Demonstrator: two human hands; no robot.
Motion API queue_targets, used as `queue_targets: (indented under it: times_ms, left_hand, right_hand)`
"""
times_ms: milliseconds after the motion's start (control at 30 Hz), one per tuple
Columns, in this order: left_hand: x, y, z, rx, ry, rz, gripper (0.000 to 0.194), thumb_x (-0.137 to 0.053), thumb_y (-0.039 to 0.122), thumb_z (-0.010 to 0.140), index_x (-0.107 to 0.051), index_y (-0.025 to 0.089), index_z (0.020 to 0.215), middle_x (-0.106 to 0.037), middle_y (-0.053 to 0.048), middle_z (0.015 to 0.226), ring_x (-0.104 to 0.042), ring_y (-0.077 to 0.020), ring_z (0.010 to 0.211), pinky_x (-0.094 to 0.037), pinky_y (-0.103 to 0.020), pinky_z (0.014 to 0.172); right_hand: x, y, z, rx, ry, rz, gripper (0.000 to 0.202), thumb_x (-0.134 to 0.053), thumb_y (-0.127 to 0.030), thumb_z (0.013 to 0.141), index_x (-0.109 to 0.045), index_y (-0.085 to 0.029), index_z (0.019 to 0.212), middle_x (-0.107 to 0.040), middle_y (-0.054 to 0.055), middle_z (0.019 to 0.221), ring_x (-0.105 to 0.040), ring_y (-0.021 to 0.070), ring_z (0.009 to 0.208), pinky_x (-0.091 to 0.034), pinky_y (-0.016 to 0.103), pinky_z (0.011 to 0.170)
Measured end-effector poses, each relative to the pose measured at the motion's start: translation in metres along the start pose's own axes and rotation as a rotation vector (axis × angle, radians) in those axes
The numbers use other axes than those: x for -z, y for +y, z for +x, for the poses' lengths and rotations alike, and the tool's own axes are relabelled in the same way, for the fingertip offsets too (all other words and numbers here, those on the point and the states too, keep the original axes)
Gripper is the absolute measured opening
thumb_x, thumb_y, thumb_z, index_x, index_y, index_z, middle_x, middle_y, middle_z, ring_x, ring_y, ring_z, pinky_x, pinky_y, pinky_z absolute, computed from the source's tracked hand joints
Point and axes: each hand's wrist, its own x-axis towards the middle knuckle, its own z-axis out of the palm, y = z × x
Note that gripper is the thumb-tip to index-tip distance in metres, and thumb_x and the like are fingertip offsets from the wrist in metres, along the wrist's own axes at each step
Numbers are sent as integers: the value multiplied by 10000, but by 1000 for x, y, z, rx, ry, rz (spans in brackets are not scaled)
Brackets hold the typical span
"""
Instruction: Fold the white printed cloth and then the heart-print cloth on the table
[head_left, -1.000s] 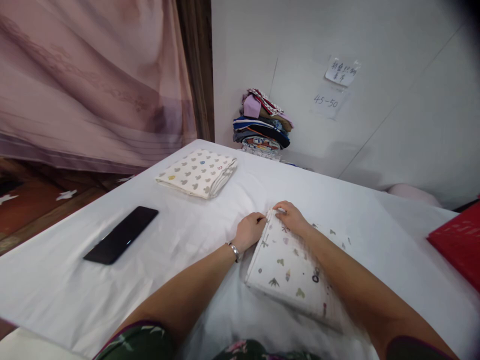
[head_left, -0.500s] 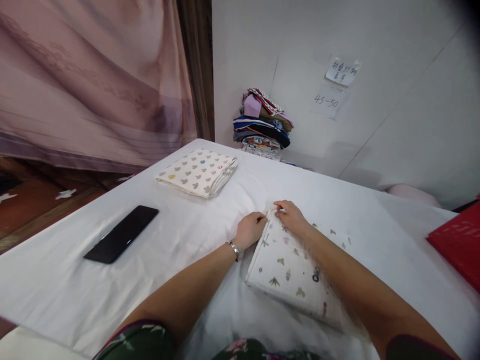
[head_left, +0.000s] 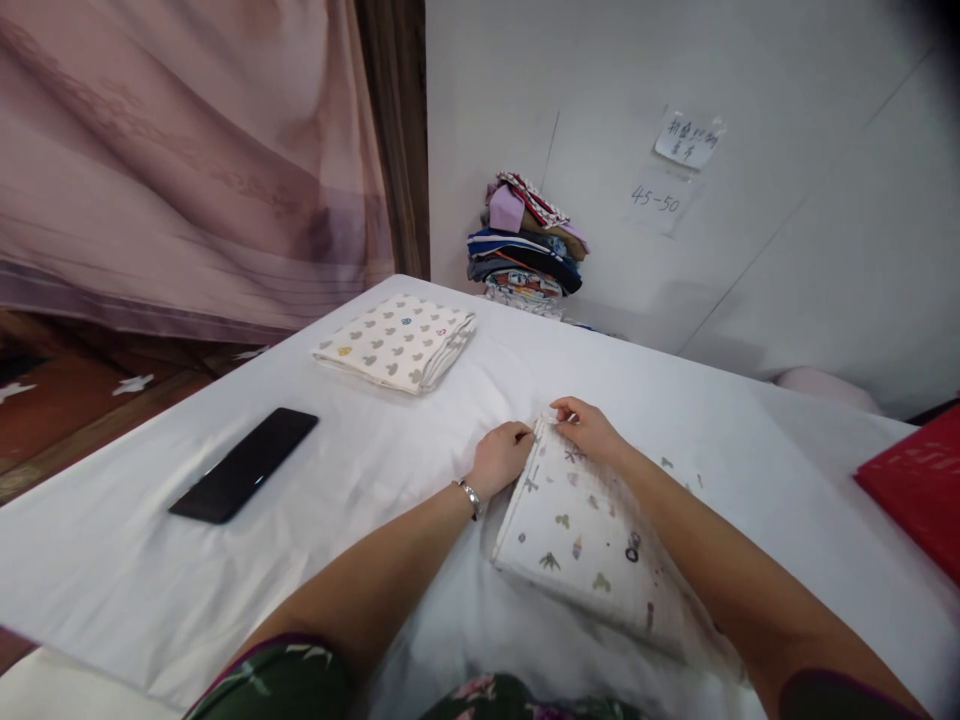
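A folded white cloth [head_left: 577,545] with small printed figures lies on the white-covered table in front of me. At its far left corner my left hand [head_left: 501,458] has its fingers curled against the cloth's edge, thumb and forefinger closed. My right hand [head_left: 589,430] pinches the same corner from the other side, at the top of the layers. My right forearm covers part of the cloth's right side. Farther back on the left sits another folded cloth [head_left: 397,342], white with grey mouse-head shapes, untouched by either hand.
A black phone-like slab [head_left: 246,465] lies on the table [head_left: 360,450] to the left. Beyond the far edge rises a stack of folded clothes [head_left: 527,245] by the wall. A red object [head_left: 919,480] stands at the right edge. A pink curtain [head_left: 187,170] hangs at left.
Both hands stay at the cloth's far left corner, with only a slight shift of my right hand. The view has moved very little, and the other things lie as before.
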Motion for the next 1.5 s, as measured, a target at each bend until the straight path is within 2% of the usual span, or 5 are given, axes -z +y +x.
queue_targets:
  times_ms: [167, 400, 1067, 1300, 1500]
  left_hand:
    - [0, 1, 0, -4, 1, 7, 236, -455, 330, 828, -672, 263, 890, -690, 2, 985, -606, -164, 867, -418, -247, 703]
    - [0, 0, 0, 15, -8, -7, 237, -462, 336, 830, -678, 271, 901, -688, 6, 1001, -606, -165, 882, -422, -242, 706]
    - [2, -7, 11, 7, -96, -139, 214, -511, 282, 768, -695, 224, 862, -706, 6, 843, -611, -143, 758, -438, -223, 675]
    - [10, 4, 2, 27, -126, -143, 334, -544, 503, 742, -654, 188, 759, -655, -5, 689, -578, -136, 626, -404, -234, 560]
    - [6, 4, -1, 81, -100, -184, 255, -621, 431, 702, -592, 186, 766, -612, 6, 653, -551, -124, 605, -397, -223, 545]
  right_hand:
    - [0, 2, 1, -104, -36, -19, 318, -583, -209, 681, -615, -227, 997, -626, 2, 840, -552, 134, 694, -442, 283, 696]
    - [-3, -5, 12, -35, -44, 217, 338, -588, -272, 673, -617, -198, 1001, -610, -6, 836, -547, 118, 705, -448, 263, 703]
    - [-11, 6, 11, -151, 54, -54, 265, -621, -173, 664, -654, -212, 924, -633, -5, 781, -565, 135, 697, -448, 278, 692]
    - [-20, 4, 2, -46, 129, -242, 272, -553, -174, 734, -615, -201, 997, -625, 46, 918, -548, 194, 850, -416, 347, 788]
    - [-13, -18, -27, 137, 259, -241, 150, -496, -148, 791, -612, -205, 866, -619, 58, 922, -515, 211, 912, -386, 350, 836]
